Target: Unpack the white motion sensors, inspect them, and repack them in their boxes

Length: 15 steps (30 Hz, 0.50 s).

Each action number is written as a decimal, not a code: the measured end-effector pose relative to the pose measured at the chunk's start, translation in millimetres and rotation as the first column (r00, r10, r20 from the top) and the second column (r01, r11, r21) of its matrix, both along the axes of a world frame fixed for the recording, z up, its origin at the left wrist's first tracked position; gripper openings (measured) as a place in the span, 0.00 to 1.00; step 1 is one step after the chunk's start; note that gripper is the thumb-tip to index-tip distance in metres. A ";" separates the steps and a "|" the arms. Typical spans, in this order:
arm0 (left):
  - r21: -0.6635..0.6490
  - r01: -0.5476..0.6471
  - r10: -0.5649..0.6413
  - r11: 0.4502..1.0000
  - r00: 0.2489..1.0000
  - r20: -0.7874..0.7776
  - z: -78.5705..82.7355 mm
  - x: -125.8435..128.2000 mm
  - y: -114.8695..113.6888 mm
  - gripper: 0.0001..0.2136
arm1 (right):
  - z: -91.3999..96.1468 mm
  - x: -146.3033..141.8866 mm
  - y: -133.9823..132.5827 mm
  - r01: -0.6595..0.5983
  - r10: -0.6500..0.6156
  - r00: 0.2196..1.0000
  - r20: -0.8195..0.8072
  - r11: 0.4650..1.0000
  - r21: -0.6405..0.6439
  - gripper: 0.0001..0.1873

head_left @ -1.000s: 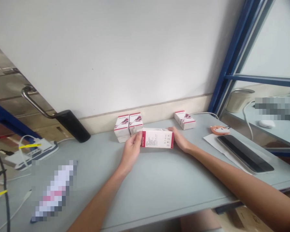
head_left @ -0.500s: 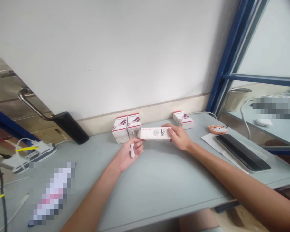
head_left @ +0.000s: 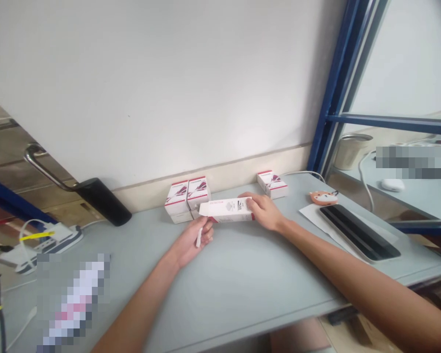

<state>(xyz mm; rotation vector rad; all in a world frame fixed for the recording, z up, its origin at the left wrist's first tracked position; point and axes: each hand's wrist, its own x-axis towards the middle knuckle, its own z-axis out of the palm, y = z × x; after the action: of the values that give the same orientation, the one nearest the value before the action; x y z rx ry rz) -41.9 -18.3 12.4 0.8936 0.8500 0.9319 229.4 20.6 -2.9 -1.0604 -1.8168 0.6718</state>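
My right hand (head_left: 262, 211) is closed around the right end of a small white carton (head_left: 226, 210) with red edges and printed black marks, held lengthwise above the table. At the carton's left end a white flap sticks out. There the fingers of my left hand (head_left: 194, 239) are bent and touch the carton's end. A small white stick-like piece (head_left: 199, 237) is gripped in the same left hand; its exact kind is unclear. Just behind stand two white and red boxes (head_left: 187, 196), bound with a grey strap. Another such box (head_left: 272, 184) sits farther right by the wall.
On the grey table (head_left: 242, 289), a dark phone-like slab (head_left: 358, 233) rests on white paper, with an orange animal-faced case (head_left: 323, 197) behind it. At left are a black cylinder (head_left: 103, 201), a power strip (head_left: 51, 245) with cables, and a blurred-out packet (head_left: 73, 304).
The view has shifted slightly. The carton has tilted a little in my hands, and the flap at its left end now shows more clearly. Both hands keep their holds.
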 end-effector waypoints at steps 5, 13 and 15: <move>0.024 -0.040 0.040 0.999 0.999 -0.020 3.4 3.7 -0.5 0.16 | 1.2 2.6 6.1 -0.016 0.010 0.992 -0.126 0.999 -0.043 0.21; 0.291 -0.166 0.264 0.942 0.902 -0.341 -1.8 17.5 -4.8 0.16 | 10.9 14.5 15.4 0.120 -0.124 0.946 -0.300 0.992 -0.031 0.21; 0.396 -0.087 0.281 0.914 0.841 -0.463 -6.8 20.9 -9.3 0.15 | 14.9 18.0 17.1 0.164 -0.177 0.901 -0.396 0.984 -0.066 0.21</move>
<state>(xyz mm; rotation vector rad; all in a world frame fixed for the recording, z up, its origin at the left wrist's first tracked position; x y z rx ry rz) -21.0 -27.6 5.5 1.4412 1.2652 1.0593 247.4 37.6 12.0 -1.0034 -1.3471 0.7509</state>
